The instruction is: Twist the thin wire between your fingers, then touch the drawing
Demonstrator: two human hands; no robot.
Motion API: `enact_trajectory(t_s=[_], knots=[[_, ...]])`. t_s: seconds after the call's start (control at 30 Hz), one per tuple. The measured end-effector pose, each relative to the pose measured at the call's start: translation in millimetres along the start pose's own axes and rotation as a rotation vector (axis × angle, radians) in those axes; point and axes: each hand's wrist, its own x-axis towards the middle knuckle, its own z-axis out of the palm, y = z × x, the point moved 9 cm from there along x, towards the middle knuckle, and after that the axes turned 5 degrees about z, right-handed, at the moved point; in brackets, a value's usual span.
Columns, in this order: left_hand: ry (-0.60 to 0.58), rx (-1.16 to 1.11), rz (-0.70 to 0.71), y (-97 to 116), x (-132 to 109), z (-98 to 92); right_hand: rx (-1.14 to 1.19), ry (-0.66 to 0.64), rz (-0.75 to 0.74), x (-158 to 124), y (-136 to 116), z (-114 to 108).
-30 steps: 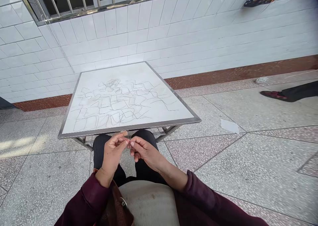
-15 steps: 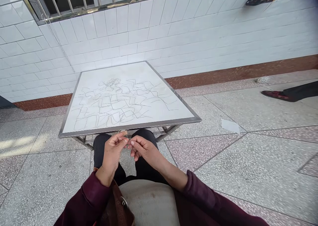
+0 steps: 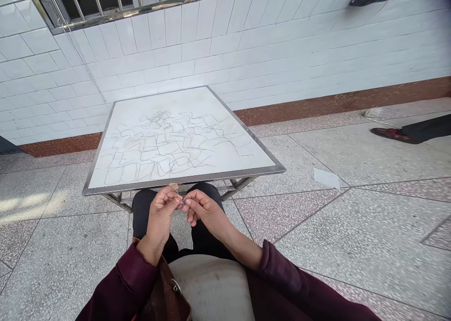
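Observation:
A thin, looped wire point(image 3: 180, 197) is pinched between my two hands, just past the near edge of the table and above my knees. My left hand point(image 3: 162, 212) closes thumb and forefinger on it, with a loop standing up over the fingers. From the other side my right hand point(image 3: 204, 211) grips the same wire, its fingertips almost meeting the left ones. Many bent, thin wires point(image 3: 165, 144) lie spread over the white table point(image 3: 190, 95), with a tangled bunch point(image 3: 158, 117) toward the back.
A tiled wall point(image 3: 197, 43) with a barred window stands behind the table. On the floor at right lie a white paper piece point(image 3: 326, 178) and a bundle of pale strands point(image 3: 373, 113). Another person's shoe point(image 3: 394, 135) rests nearby. A brown bag point(image 3: 169, 293) lies against my lap.
The loop of wire between my hands has shifted slightly and more of it shows across my fingertips. My hands stay in nearly the same place.

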Motion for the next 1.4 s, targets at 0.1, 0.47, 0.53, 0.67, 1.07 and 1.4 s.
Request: enact_trajectory(t_s=[0.1, 0.47, 0.53, 0.67, 1.07, 1.4], knots=[[0.002, 0.024, 0.013, 0, 0, -0.7, -0.024, 0.004, -0.012, 1, 2, -1], [-0.061, -0.035, -0.01, -4, -1, 5.0, -0.211, 0.066, -0.115, 1, -4, -7], [-0.064, -0.05, 0.019, -3, 0, 4.9, -0.191, 0.056, -0.113, 1, -3, -6], [-0.058, -0.023, 0.05, -5, 0, 0.7, -0.145, 0.032, -0.09, 3, 3, -7], [0.023, 0.037, 0.063, -9, 4, -11.4, -0.115, 0.003, -0.147, 7, 9, -10], [-0.033, 0.195, 0.053, -6, 0, -6.9, -0.383, 0.071, -0.189, 6, 10, -15]])
